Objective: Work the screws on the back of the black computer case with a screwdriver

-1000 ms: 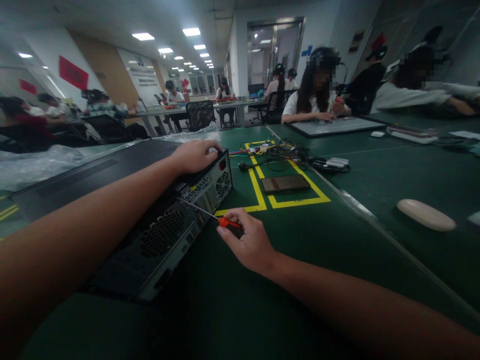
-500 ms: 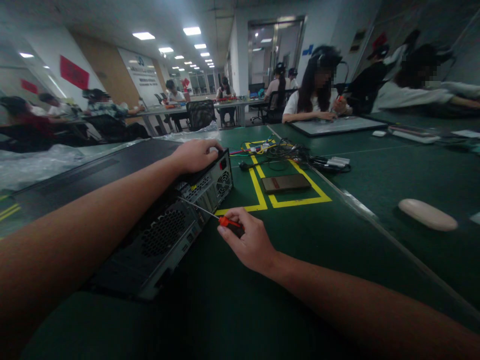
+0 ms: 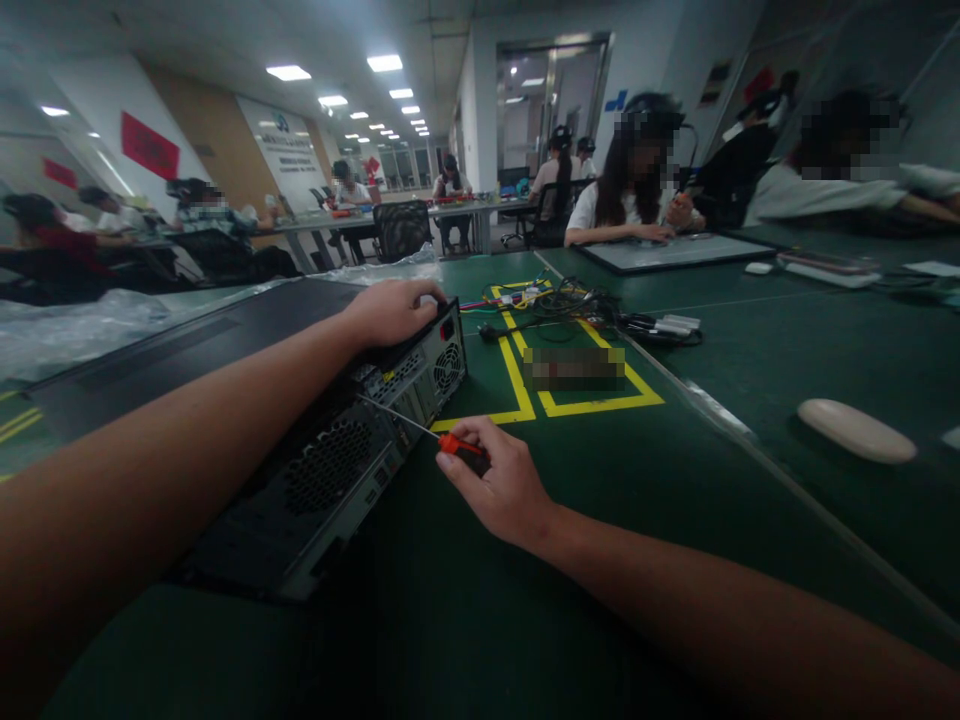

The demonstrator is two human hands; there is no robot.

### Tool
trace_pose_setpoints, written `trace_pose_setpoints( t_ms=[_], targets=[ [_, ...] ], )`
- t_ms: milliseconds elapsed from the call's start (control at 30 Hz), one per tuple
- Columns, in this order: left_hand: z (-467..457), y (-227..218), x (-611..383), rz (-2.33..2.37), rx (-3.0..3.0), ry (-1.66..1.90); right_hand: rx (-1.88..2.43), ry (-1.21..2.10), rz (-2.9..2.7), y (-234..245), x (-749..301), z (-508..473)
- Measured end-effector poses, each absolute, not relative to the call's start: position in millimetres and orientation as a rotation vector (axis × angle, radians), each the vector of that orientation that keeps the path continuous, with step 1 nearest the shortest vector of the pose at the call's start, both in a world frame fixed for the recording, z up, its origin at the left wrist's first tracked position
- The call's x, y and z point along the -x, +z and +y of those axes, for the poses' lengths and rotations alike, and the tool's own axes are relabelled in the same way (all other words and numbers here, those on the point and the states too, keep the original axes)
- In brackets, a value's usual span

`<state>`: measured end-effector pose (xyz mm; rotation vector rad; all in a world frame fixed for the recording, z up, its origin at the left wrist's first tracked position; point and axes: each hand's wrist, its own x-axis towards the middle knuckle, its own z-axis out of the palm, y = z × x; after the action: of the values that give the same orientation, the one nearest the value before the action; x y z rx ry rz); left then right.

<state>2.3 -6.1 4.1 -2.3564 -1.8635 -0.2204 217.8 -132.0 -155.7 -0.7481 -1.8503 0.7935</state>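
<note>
A black desktop computer case [image 3: 330, 470] lies on its side on the green table [image 3: 675, 480], its rear panel with fan grille and ports facing me. My left hand [image 3: 394, 310] grips the case's top far corner, fingers curled over the edge. My right hand [image 3: 499, 485] pinches the red handle of a small screwdriver [image 3: 420, 430]. The thin metal shaft points left and up, its tip against the rear panel.
Yellow tape marks a rectangle [image 3: 592, 400] holding a flat dark device. Tangled cables [image 3: 585, 305] lie behind it. A white oval object [image 3: 855, 430] rests at right. Crumpled plastic wrap [image 3: 75, 330] lies at left. Other people sit at tables farther back.
</note>
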Motion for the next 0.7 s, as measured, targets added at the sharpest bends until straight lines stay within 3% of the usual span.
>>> trace_pose_setpoints(
  t_ms=[700],
  targets=[
    [-5.6,4.0,-1.7,-1.832,2.384,-0.244,0.717,0.780,-1.847,-157.9,-216.8,-131.1]
  ],
)
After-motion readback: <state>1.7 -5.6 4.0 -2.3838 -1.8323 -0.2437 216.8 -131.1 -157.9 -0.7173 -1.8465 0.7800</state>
